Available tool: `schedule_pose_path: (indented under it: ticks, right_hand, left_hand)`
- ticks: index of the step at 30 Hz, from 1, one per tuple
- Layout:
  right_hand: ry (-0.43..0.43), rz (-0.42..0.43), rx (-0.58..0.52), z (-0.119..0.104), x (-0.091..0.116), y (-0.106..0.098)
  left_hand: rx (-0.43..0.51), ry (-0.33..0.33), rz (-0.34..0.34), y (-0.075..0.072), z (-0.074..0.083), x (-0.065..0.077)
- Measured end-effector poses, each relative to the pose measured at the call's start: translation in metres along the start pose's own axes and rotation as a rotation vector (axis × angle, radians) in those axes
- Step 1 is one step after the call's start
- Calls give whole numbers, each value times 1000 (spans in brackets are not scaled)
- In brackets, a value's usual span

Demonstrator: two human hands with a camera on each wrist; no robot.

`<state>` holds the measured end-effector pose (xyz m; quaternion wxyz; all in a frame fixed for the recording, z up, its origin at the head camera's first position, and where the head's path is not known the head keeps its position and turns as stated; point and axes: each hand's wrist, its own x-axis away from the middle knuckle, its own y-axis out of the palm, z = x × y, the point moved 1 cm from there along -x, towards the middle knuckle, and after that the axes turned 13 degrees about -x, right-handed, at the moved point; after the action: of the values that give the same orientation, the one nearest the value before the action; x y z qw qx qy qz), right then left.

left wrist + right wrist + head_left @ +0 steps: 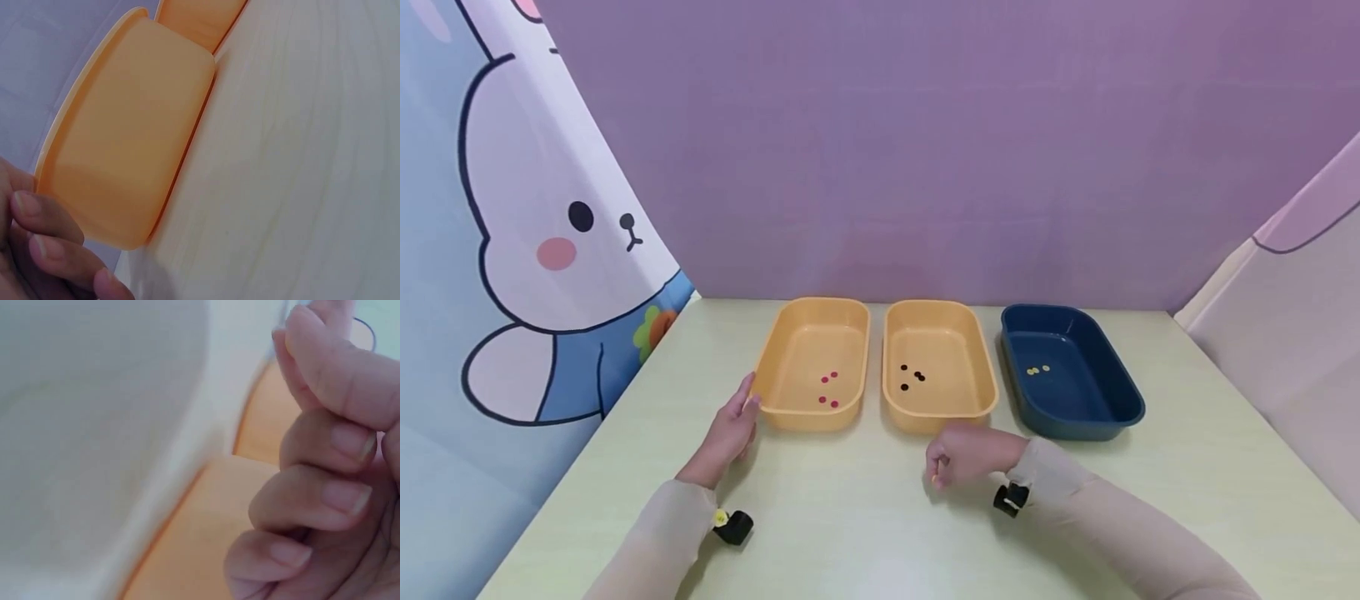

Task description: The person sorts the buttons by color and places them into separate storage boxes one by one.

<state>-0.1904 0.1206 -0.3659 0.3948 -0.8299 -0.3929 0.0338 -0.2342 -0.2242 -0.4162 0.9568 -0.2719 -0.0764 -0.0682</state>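
Observation:
My right hand (966, 454) is over the table just in front of the middle tray. Its thumb and index finger pinch a tiny yellow piece, seemingly a button (935, 481), mostly hidden by the fingertips. In the right wrist view the other fingers (306, 497) are curled into the palm. My left hand (730, 429) touches the near left corner of the left orange tray (790, 350), fingers loosely bent. Several magenta buttons (834, 404) lie in that tray. The middle orange tray (947, 346) holds several black buttons (905, 387). Yellow buttons (1046, 368) lie in the dark blue tray (1082, 404).
The three trays stand in a row at the back of the pale table (850, 517). Behind them rises a purple cloth (925, 167). A curtain with a cartoon rabbit (550, 167) hangs on the left, and pale fabric (1300, 333) on the right.

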Motion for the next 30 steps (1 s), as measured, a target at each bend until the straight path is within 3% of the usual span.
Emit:
schedule_pose_path:
  ticks: [8,13,20,30]
  right_hand:
    - [-76,68,-11,-1,7,-13]
    - [-42,126,-105,2,11,-18]
    - [-39,279,-169,-1,18,-29]
    - [152,453,-384,0,30,-50]
  left_hand:
    - [6,-10,1,-1,2,0]
    - [-9,-9,-1,0,1,-1]
    - [-6,-2,-6,-2,0,0]
    - [-6,-6,-15,-8,-1,1]
